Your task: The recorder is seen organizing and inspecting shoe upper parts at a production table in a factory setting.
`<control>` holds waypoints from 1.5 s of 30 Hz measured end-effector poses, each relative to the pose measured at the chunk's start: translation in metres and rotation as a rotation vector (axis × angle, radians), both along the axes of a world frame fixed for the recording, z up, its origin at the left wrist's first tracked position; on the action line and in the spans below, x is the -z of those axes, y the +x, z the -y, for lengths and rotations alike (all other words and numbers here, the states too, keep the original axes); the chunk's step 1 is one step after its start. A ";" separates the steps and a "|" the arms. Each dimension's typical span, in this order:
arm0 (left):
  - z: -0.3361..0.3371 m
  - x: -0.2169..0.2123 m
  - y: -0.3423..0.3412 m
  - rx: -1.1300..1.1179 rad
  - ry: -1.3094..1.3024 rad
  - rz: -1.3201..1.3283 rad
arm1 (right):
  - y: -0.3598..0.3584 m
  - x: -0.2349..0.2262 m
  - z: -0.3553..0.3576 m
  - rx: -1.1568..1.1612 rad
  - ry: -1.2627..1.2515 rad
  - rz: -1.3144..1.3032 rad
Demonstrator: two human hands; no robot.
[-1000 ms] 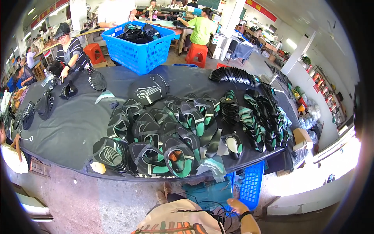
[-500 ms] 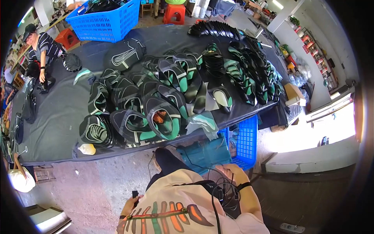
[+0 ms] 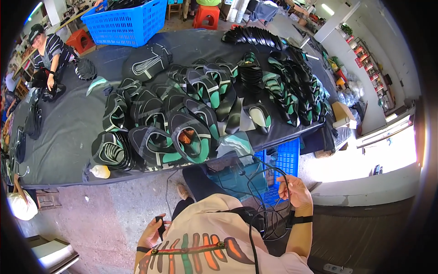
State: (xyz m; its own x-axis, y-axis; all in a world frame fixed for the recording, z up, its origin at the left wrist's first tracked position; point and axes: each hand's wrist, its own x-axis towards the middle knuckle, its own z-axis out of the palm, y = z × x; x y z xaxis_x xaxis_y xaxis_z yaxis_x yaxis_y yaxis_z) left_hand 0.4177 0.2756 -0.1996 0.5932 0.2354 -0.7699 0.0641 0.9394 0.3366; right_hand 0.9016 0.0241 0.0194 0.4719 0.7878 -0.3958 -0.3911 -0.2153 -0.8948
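Sorting out cable: r hand [image 3: 296, 192] pinching black cable [image 3: 269, 192] loops, l hand [image 3: 153, 233] closed round small black plug [image 3: 159, 227]. Next prob needs untangling slack.

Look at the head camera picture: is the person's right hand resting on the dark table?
No. The right hand is held up near the body gripping a loop of black cable, well short of the table.

Dark counter [image 3: 68, 132], well ahead of the fingers, heaped with black-and-green shoe uppers [image 3: 182, 118]; blue crate [image 3: 127, 23] at far edge.
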 end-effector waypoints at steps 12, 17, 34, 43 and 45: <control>0.014 0.061 0.007 0.111 0.058 0.017 | 0.059 -0.025 0.034 -0.126 -0.076 0.105; -0.021 0.094 0.066 0.364 0.103 -0.184 | 0.107 -0.030 0.033 -0.105 -0.069 0.127; 0.035 0.095 0.325 0.503 0.535 0.001 | 0.192 0.094 -0.090 -0.718 -0.443 0.179; 0.137 0.094 0.454 -0.116 0.601 0.076 | 0.346 0.196 0.070 -1.144 -0.436 0.185; 0.145 0.112 0.450 -0.164 0.819 -0.003 | 0.348 0.223 0.084 -1.122 -0.344 0.219</control>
State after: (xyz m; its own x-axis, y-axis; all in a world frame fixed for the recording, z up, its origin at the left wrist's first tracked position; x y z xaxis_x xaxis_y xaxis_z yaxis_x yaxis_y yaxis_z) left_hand 0.8673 0.1310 -0.3117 0.5010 0.8044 -0.3194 -0.0500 0.3953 0.9172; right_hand 1.2501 -0.0600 -0.2041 -0.3284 0.6718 -0.6639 0.3226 -0.5809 -0.7473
